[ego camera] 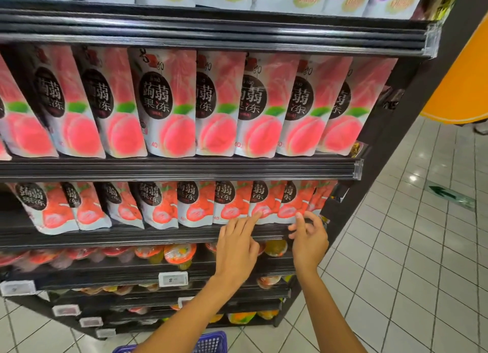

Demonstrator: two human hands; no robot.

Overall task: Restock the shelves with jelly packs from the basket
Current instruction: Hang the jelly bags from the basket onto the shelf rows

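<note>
Both hands are tidying the red jelly pouches (260, 203) at the right end of the shelf (158, 237): the left hand (235, 248) is nudging one with a straight forefinger, the right hand (309, 240) is touching its neighbour, fingers loose, holding nothing. Next, probably, they'll be reaching down into the blue basket (211, 342).

This is a shop aisle — black tiered shelves (184, 170) carry rows of identical jelly packs (169, 104) facing outward, price tags (173, 279) clip onto the rails, a green arrow (451, 194) marks the white tiled floor (396, 273), and a blue basket (211, 342) sits below.
</note>
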